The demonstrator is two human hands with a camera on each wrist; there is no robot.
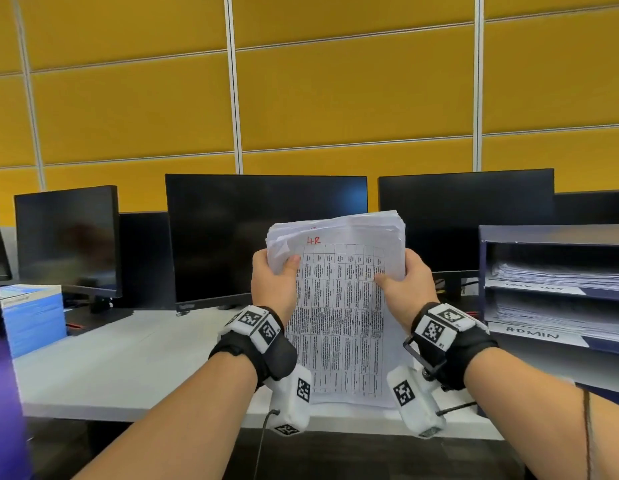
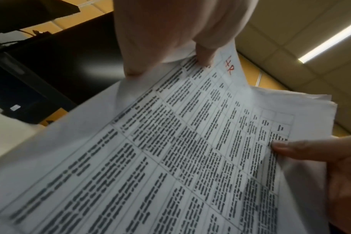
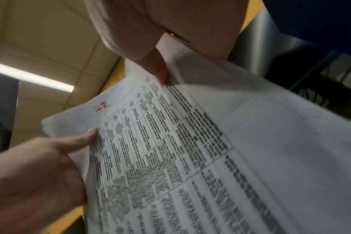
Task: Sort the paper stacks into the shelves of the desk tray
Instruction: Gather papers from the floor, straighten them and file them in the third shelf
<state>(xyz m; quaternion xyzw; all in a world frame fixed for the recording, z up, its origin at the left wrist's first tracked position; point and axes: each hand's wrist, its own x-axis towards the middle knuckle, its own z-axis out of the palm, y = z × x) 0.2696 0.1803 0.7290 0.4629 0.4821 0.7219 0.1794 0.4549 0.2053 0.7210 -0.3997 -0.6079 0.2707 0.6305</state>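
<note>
Both hands hold one white paper stack [image 1: 339,306] upright above the desk. Its top sheet carries a printed table and "HR" written in red at the top. My left hand [image 1: 275,277] grips the stack's left edge, thumb on the front. My right hand [image 1: 403,277] grips the right edge the same way. The left wrist view shows the stack [image 2: 170,150] with my left hand [image 2: 178,36] above it and the right thumb at the far edge. In the right wrist view the stack [image 3: 200,150] lies under my right hand [image 3: 170,31]. The dark blue desk tray [image 1: 530,237] stands at the right.
The tray's visible shelves hold paper piles; the lower one is labelled "ADMIN" [image 1: 531,333]. Three black monitors [image 1: 263,233] stand along the back of the white desk [image 1: 128,368]. A blue box [image 1: 32,317] sits at the left. A yellow partition wall rises behind.
</note>
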